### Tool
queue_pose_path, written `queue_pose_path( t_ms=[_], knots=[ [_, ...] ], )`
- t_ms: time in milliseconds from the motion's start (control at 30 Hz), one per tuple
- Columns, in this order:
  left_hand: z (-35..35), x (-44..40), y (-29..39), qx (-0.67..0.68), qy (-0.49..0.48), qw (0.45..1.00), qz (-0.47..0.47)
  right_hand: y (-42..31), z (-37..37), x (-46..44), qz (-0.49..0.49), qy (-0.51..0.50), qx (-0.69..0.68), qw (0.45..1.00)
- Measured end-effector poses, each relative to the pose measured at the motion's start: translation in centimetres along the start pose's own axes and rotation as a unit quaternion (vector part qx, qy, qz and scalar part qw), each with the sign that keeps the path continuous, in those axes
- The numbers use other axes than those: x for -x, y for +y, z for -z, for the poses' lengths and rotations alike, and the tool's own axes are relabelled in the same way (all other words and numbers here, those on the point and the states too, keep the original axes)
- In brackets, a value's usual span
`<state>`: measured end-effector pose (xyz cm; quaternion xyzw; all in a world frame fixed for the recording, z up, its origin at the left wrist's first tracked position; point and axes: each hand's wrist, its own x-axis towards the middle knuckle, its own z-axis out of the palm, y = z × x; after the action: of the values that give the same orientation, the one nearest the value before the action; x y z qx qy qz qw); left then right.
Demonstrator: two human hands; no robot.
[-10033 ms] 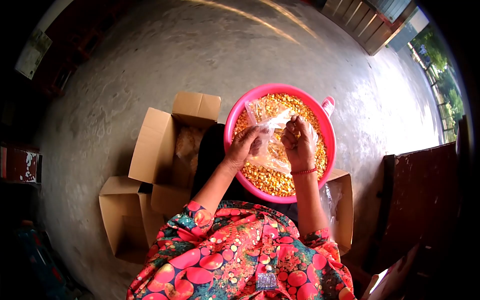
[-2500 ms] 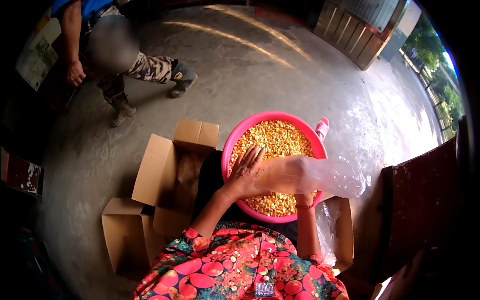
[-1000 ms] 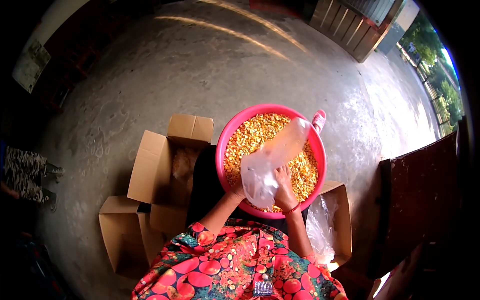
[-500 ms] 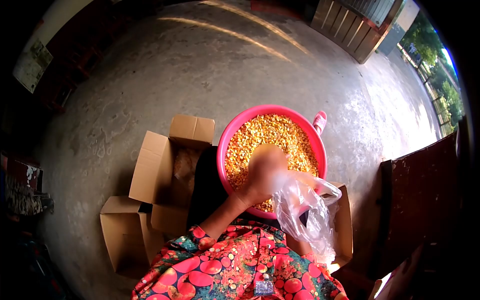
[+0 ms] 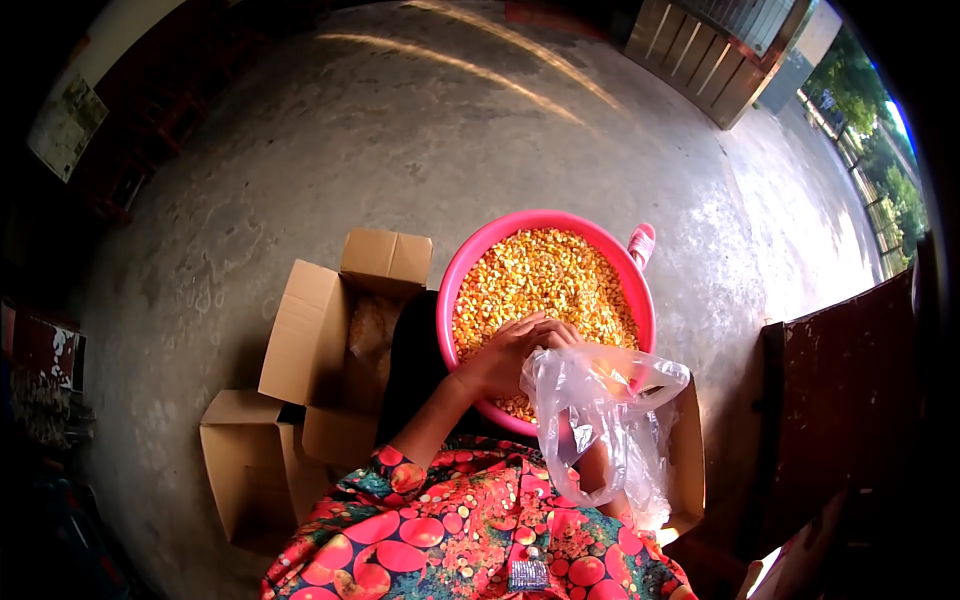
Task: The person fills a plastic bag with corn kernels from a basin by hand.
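Note:
A pink basin (image 5: 447, 300) of yellow corn kernels (image 5: 545, 270) rests at my lap. My left hand (image 5: 505, 352) reaches over the near part of the basin, fingers bent together at the edge of a clear plastic bag (image 5: 610, 430), which they appear to grip. The bag hangs over the basin's near right rim, its mouth and handle loops spread out. My right forearm (image 5: 595, 465) comes up behind the bag. The crumpled plastic mostly covers my right hand, so its fingers do not show clearly.
Open cardboard boxes (image 5: 300, 330) stand on the left, one with a clear wrapped item inside. Another cardboard box (image 5: 690, 450) is at the right, beside dark wooden furniture (image 5: 840, 400). A pink shoe (image 5: 642, 243) shows past the basin on the concrete floor (image 5: 350, 150).
My left hand has lowered slightly and now shows clearly, where it was blurred over the corn. The bag's mouth and handle loop have spread wider and shifted.

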<state>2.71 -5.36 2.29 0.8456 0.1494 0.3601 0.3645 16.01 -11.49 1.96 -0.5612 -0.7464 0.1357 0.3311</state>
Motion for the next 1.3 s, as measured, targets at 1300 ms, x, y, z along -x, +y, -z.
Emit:
queue_pose_path(
  t_ms=[1300],
  knots=[
    [0.5, -1.7, 6.2, 0.252, -0.044, 0.952, 0.168, 1.4, 9.0, 2.9, -0.183, 0.367, -0.492, 0.768]
  ],
)
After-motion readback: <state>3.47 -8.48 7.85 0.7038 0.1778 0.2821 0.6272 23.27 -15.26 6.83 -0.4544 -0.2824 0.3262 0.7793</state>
